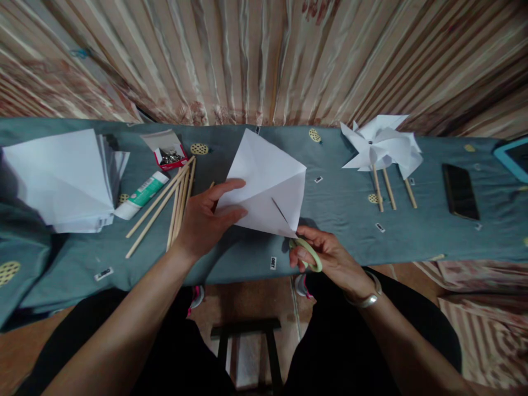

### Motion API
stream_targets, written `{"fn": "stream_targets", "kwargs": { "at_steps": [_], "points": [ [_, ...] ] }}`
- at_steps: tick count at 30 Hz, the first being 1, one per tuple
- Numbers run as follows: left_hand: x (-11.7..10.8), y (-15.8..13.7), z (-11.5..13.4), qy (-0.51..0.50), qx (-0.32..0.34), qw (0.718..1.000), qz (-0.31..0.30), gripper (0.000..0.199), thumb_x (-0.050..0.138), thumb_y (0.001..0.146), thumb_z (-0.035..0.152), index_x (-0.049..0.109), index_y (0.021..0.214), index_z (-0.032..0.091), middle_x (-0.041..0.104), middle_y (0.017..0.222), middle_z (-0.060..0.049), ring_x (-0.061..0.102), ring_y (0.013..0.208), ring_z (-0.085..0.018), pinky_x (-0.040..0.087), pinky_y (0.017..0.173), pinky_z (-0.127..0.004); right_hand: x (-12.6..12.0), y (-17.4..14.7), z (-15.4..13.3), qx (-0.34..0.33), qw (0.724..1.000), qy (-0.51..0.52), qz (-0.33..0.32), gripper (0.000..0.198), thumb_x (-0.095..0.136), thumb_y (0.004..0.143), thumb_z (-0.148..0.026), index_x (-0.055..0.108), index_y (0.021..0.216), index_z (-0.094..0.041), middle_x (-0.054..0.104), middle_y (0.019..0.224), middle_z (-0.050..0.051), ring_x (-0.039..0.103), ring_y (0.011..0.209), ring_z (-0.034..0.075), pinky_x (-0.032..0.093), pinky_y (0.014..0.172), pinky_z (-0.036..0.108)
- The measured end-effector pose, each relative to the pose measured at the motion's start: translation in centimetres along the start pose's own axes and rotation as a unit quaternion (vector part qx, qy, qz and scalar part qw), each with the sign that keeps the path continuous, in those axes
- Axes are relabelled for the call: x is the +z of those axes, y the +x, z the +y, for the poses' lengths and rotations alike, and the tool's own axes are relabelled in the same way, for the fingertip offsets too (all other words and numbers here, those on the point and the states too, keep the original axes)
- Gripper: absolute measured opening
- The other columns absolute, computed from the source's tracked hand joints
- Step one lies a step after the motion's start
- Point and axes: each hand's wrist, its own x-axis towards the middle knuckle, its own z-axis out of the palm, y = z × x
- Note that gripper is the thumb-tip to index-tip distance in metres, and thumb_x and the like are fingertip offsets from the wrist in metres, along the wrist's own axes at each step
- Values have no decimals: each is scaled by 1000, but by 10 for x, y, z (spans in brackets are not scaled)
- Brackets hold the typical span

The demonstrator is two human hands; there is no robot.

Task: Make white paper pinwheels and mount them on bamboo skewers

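Observation:
My left hand (214,214) grips the left corner of a white square sheet of paper (264,165), thumb and fingers pinched on it. Crease lines run across the sheet. In my right hand (322,250) is a pair of scissors (311,256) with pale green handles, my fingers closed through the loops. One dark blade lies over the paper near its lower right corner, pointing up toward the middle; the other blade is hidden under the sheet.
Left of the sheet lie wooden sticks (160,206), a glue stick (142,195), a red box of metal pins (171,157) and a paper stack (61,176). To the right are white paper pinwheels (381,143) on sticks, a phone (461,191) and a blue-edged device (511,157).

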Motion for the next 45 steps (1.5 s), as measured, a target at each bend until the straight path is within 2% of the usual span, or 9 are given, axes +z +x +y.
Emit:
{"fn": "stream_targets", "kwargs": {
  "at_steps": [11,20,33,45],
  "points": [
    [2,-1,1,0,-2,1000,-7,49,77,67,24,70,114,13,71,119,-10,65,108,-26,51,96,-38,0,1,1,0,1000,-14,3,48,78,74,-53,65,104,-17,67,70,-1,56,54,6,48,53,18],
    [1,-1,1,3,-14,1000,-4,49,77,67,25,70,114,15,71,116,-9,66,105,-26,53,92,-38,2,1,0,4,1000,-14,10,48,78,74,-53,65,103,-17,66,67,-2,53,50,5,45,49,18],
    [1,-1,1,9,-2,1000,-8,49,77,67,24,70,114,13,71,120,-10,66,107,-26,52,93,-36,1,1,1,0,1000,-18,4,48,77,74,-54,66,104,-18,65,69,-2,54,53,6,47,52,18],
    [2,-2,-2,-10,-8,1000,-10,49,78,67,24,70,114,16,70,122,-9,63,114,-27,48,102,-40,1,0,-1,7,1000,-29,4,49,76,75,-55,67,105,-18,65,70,-1,54,55,7,47,53,19]
  ]
}}
